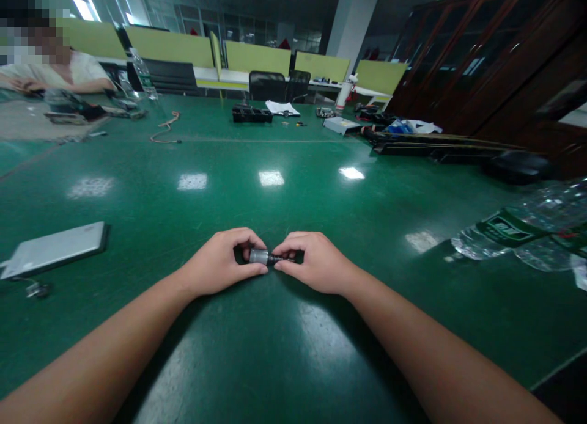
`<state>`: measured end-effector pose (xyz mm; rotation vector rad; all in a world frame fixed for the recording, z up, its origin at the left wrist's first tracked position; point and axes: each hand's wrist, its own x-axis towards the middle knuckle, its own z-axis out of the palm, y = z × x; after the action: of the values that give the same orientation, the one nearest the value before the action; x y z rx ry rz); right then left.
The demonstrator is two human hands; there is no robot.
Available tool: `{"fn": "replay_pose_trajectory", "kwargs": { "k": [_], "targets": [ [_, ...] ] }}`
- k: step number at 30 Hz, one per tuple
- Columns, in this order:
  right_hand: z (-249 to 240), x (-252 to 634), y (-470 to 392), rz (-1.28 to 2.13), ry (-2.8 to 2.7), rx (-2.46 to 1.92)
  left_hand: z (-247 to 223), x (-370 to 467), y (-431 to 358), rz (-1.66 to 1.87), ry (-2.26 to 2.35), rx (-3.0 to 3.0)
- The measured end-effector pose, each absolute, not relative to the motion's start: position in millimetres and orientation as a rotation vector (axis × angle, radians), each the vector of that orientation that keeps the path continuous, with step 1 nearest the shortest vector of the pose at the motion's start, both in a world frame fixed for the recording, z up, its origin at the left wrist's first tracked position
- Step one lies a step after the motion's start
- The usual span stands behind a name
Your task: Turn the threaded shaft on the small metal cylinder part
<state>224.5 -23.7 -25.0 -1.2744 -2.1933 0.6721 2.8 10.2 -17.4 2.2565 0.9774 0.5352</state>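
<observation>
Near the middle of the green table (275,204), a small grey metal cylinder (259,256) lies sideways between my hands. My left hand (224,259) pinches this cylinder between thumb and fingers. From its right end runs a thin, dark, ribbed shaft (275,259), which looks joined to it. My right hand (316,259) has its thumb and fingertips closed on that shaft, and its far tip is partly hidden by the fingers. Both hands are low over the tabletop, with a narrow gap between their fingertips.
A white and grey flat device (59,248) lies at the left. Clear plastic bottles (504,231) lie at the right. Across the back are a black tray (252,114), papers (282,109) and long dark parts (440,148). A person (59,76) sits at the far left.
</observation>
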Motion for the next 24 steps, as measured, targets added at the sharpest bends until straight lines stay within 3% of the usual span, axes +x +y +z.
{"fn": "replay_pose_trajectory", "kwargs": {
  "k": [24],
  "targets": [
    [-26.3, 221.4, -24.1, 0.634, -2.199, -1.266, -18.5, 2.2, 9.6, 0.552, 0.942, 2.269]
  ]
}}
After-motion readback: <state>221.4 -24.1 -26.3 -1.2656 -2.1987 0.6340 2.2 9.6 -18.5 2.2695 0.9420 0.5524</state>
